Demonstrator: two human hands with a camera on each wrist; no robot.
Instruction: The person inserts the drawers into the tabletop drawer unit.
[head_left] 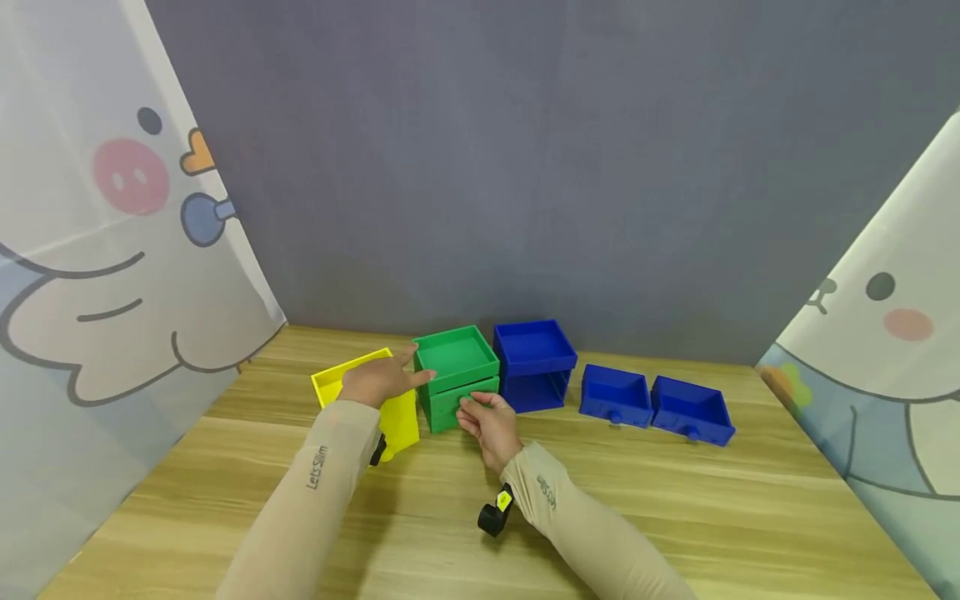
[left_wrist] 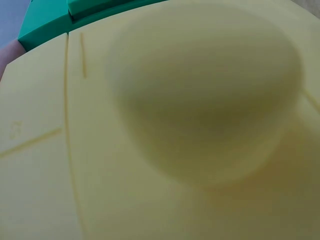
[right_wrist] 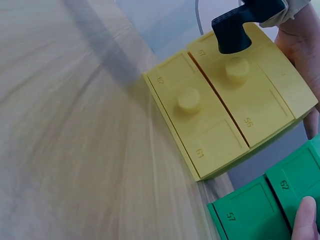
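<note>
Leftmost on the tabletop (head_left: 637, 500), the yellow cabinet (head_left: 401, 421) is partly covered by the left hand (head_left: 378, 379) and sleeve (head_left: 300, 500); the right wrist view reveals its two round knobs (right_wrist: 189, 101) and stamped numbers, while the left wrist view is mostly a blurred yellow knob. The left hand is spread, thumb and a fingertip at the left edge of the green cabinet (head_left: 456, 354). That cabinet stands upright beside the yellow one, front toward the person and slightly right; which axis is longest I cannot tell. The right hand (head_left: 491, 425) pinches at its green drawer (head_left: 444, 410), fingers blocking part of the front. Next comes the blue cabinet (head_left: 535, 343), front gaping, then two blue drawers (head_left: 615, 396), knobs toward the person.
</note>
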